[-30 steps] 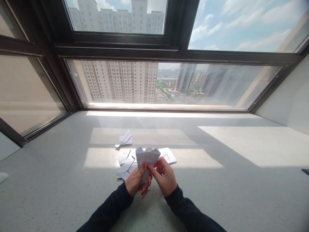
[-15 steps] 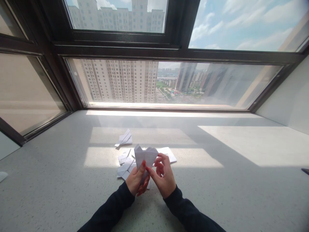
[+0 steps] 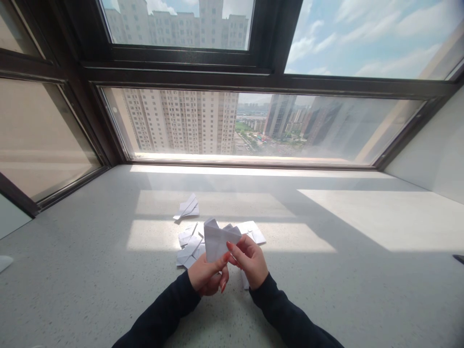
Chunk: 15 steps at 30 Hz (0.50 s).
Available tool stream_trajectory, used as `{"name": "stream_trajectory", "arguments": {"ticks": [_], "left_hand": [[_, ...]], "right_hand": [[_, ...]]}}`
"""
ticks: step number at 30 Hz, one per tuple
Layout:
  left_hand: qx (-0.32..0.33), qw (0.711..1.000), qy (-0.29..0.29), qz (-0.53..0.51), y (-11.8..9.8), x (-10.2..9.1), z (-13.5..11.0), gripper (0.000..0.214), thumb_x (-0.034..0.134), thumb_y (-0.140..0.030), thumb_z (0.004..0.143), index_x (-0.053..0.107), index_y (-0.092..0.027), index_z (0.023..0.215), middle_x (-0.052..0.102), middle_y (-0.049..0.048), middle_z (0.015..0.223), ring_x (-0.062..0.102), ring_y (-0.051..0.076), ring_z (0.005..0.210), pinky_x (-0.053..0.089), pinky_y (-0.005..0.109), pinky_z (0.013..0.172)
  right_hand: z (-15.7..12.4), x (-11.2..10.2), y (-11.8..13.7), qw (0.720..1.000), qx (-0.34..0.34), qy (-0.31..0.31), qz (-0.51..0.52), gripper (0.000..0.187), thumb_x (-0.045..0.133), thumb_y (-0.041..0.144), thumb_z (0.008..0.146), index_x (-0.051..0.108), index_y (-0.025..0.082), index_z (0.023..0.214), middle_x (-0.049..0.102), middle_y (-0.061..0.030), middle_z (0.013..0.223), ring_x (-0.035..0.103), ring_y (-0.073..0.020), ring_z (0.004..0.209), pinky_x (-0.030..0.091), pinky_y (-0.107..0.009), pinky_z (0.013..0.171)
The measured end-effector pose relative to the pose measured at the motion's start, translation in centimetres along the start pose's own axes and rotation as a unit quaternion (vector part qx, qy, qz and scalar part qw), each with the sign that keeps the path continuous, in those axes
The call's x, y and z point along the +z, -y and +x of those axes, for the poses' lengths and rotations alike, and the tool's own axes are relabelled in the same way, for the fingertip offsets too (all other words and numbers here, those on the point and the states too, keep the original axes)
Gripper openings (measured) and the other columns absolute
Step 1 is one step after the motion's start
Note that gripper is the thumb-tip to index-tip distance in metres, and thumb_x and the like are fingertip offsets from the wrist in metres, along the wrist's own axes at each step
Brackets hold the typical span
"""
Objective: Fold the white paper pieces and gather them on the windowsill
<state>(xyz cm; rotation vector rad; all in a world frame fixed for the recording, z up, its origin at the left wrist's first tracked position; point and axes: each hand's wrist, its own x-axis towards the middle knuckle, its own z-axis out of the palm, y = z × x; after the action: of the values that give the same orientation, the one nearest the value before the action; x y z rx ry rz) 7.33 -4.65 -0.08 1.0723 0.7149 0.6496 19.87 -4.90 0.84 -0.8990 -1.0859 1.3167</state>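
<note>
A folded white paper piece (image 3: 216,238) is held upright above the speckled grey counter (image 3: 344,290). My left hand (image 3: 206,278) pinches its lower edge with thumb and fingers. My right hand (image 3: 250,261) grips its right side, fingers curled on the paper. Both wear dark sleeves. Behind the hands lies a small heap of folded white papers (image 3: 188,244), partly hidden by the held piece.
One folded paper (image 3: 187,208) lies alone farther back in the sunlit patch. A flat white sheet (image 3: 255,233) lies right of the heap. A white scrap (image 3: 4,263) sits at the left edge. Dark-framed windows (image 3: 253,77) bound the counter's far side.
The paper piece has been turned and tilted between my hands. My right hand shifted from the lower tip to the right side. My left hand dropped slightly.
</note>
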Motion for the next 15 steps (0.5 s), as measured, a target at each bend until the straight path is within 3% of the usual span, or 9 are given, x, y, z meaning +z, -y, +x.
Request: {"name": "stream_trajectory", "arguments": {"ticks": [5, 9, 15], "left_hand": [[-0.016, 0.995, 0.031, -0.091, -0.21, -0.04, -0.11, 0.034, 0.056, -0.048, 0.065, 0.052, -0.014, 0.067, 0.035, -0.0097, 0.028, 0.018, 0.001, 0.021, 0.011, 0.016, 0.025], [-0.019, 0.994, 0.022, -0.102, -0.35, 0.13, -0.19, 0.035, 0.054, -0.050, 0.066, 0.051, -0.015, 0.065, 0.027, -0.0121, 0.027, 0.011, 0.000, 0.023, 0.007, 0.015, 0.027], [-0.007, 0.998, 0.009, -0.069, -0.12, 0.39, -0.17, 0.036, 0.056, -0.050, 0.064, 0.053, -0.014, 0.063, 0.027, -0.0112, 0.028, 0.014, -0.001, 0.024, 0.007, 0.017, 0.028]], "right_hand": [[0.09, 0.15, -0.03, 0.999, -0.018, 0.026, 0.009, 0.027, 0.059, 0.037, 0.068, 0.040, 0.019, 0.061, 0.043, 0.0089, 0.043, 0.038, -0.0050, 0.033, 0.026, -0.018, 0.035], [0.20, 0.17, -0.04, 0.999, -0.008, 0.045, -0.003, 0.024, 0.057, 0.038, 0.069, 0.044, 0.018, 0.064, 0.045, 0.0076, 0.044, 0.040, -0.0052, 0.034, 0.027, -0.019, 0.035], [-0.17, 0.03, 0.69, 0.998, -0.011, 0.043, -0.049, 0.024, 0.055, 0.040, 0.069, 0.052, 0.017, 0.065, 0.045, 0.0061, 0.045, 0.036, -0.0050, 0.033, 0.028, -0.019, 0.033]]}}
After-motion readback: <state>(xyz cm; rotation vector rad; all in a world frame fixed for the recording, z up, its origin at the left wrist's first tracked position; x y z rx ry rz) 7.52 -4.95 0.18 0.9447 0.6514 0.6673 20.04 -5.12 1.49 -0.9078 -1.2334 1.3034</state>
